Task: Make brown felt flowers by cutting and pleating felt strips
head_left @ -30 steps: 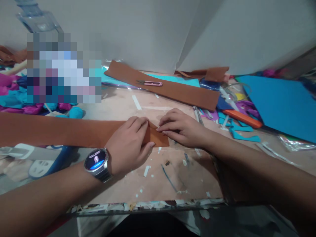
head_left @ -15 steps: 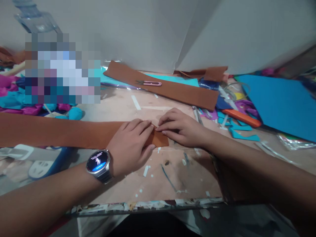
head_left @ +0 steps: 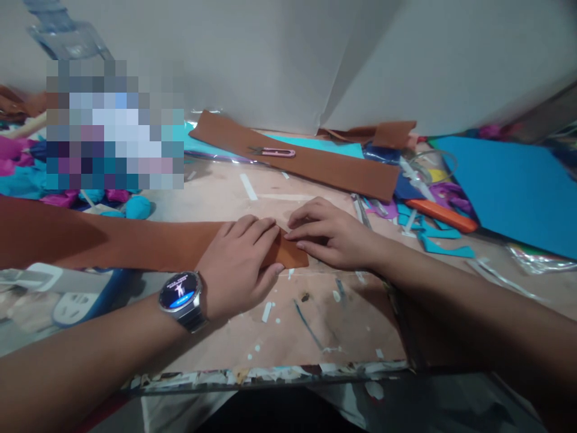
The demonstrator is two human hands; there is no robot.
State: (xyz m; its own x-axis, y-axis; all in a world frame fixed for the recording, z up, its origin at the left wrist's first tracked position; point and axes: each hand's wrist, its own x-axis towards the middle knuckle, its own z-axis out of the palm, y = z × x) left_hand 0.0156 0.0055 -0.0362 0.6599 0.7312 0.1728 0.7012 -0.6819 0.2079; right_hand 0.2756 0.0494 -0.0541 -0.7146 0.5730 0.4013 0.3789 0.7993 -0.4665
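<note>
A long brown strip, of paper or thin foam by its look, runs from the left edge to the middle of the table. My left hand, wearing a watch, lies flat across it near its right end, fingers stretched out and thumb over the near edge. At that right end, my right hand has its fingers bent and the tips pinched at the strip's far corner. What sits between those fingertips is partly hidden. Beyond the hands, pink thread snips rest on a second brown strip.
An orange-handled cutter and turquoise scraps lie right of my right hand, beside a blue sheet. Crumpled turquoise and magenta pieces are heaped at the left. A grey-white dispenser-like object stands near my left forearm.
The far left part of the brown strip has bowed upward and looks darker. Both hands stay almost where they were; the left wrist has turned very slightly.
</note>
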